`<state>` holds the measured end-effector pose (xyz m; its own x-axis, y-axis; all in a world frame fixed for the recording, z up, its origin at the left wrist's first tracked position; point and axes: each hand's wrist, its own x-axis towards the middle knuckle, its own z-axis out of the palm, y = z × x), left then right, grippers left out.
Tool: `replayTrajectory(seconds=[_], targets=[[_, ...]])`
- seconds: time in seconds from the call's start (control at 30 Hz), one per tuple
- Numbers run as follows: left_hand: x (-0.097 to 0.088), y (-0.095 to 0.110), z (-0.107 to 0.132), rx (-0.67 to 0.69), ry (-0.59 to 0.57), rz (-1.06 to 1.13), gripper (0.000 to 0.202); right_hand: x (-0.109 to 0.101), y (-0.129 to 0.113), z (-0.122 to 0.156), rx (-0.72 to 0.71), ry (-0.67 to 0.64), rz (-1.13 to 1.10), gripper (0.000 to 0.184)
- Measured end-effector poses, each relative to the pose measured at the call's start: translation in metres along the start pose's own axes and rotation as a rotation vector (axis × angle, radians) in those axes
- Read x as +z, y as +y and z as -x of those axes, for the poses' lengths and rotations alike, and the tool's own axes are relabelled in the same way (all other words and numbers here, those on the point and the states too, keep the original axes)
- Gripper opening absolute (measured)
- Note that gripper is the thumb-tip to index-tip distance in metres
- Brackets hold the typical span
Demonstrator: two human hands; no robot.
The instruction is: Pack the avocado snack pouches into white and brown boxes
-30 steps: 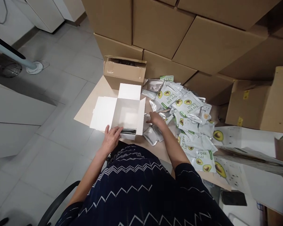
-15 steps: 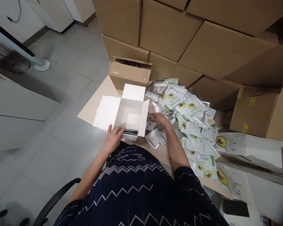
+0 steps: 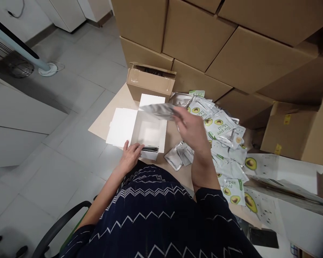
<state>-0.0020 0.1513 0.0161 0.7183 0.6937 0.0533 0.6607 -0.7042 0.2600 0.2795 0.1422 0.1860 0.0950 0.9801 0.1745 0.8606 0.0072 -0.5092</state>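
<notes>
1. Right hand (image 3: 191,125): fingers and thumb gripping the edge of a silver pouch (image 3: 158,110). Motion blur; can't tell if it's one or several.
2. Held pouch: up in the air over the far right part of the white box (image 3: 148,134), roughly flat, pointing left.
3. Left hand (image 3: 130,156): fingers bent over the box's near left corner, tips by the dark packet (image 3: 150,148) inside. Can't tell whether they pinch it or just rest.
4. White box: flaps spread, dark packet along the near wall, rest of the visible floor bare.
5. Right of box: loose silver pouches (image 3: 174,158) near its corner, then a heap of avocado-print pouches (image 3: 222,123).
6. All on a pale tabletop (image 3: 111,111).
7. Behind box: small brown carton (image 3: 150,84); beyond, stacked cartons (image 3: 196,39).
</notes>
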Motion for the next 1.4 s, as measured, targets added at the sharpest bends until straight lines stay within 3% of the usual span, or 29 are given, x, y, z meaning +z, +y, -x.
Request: replayTrajectory(seconds=[0.17, 0.3, 0.4, 0.53, 0.7, 0.8, 0.87, 0.97, 1.07, 1.13, 1.17, 1.27, 1.4], targets=[[-0.002, -0.001, -0.001, 0.016, -0.011, 0.008, 0.042, 0.069, -0.016, -0.036, -0.128, -0.594, 0.2, 0.03], [-0.005, -0.001, 0.0, 0.022, -0.03, 0.007, 0.047, 0.123, -0.009, -0.052, -0.207, -0.873, 0.207, 0.027], [-0.006, -0.001, 0.002, 0.028, -0.025, 0.028, 0.049, 0.143, -0.003, -0.055, -0.212, -1.047, 0.228, 0.028], [-0.008, -0.001, 0.0, 0.031, 0.051, 0.077, 0.043, 0.145, -0.002, -0.054, -0.215, -1.145, 0.25, 0.026], [-0.011, 0.0, -0.019, -0.096, 0.184, 0.074, 0.036, 0.146, -0.004, -0.052, -0.264, -1.163, 0.28, 0.029], [-0.009, -0.001, -0.035, -0.094, 0.164, 0.058, 0.042, 0.141, -0.005, -0.053, -0.287, -1.161, 0.289, 0.029], [-0.006, -0.002, -0.042, -0.091, 0.12, 0.047, 0.04, 0.127, -0.001, -0.052, -0.298, -1.104, 0.149, 0.026], [-0.004, -0.003, -0.046, -0.11, 0.071, 0.044, 0.036, 0.095, 0.02, -0.04, -0.182, -0.758, -0.344, 0.029], [-0.006, -0.003, -0.044, -0.11, 0.041, 0.074, 0.034, 0.07, 0.062, -0.01, 0.157, -0.228, -0.656, 0.036], [-0.007, -0.001, -0.042, -0.11, 0.017, 0.075, 0.034, 0.068, 0.096, 0.02, 0.374, -0.008, -0.579, 0.036], [-0.008, -0.001, -0.041, -0.113, 0.002, 0.065, 0.034, 0.072, 0.111, 0.037, 0.449, 0.015, -0.469, 0.034], [-0.009, 0.0, -0.04, -0.113, -0.037, 0.021, 0.034, 0.095, 0.141, 0.093, 0.553, -0.101, -0.012, 0.032], [-0.007, -0.004, -0.04, -0.086, -0.032, 0.014, 0.031, 0.133, 0.15, 0.157, 0.595, -0.176, 0.373, 0.072]])
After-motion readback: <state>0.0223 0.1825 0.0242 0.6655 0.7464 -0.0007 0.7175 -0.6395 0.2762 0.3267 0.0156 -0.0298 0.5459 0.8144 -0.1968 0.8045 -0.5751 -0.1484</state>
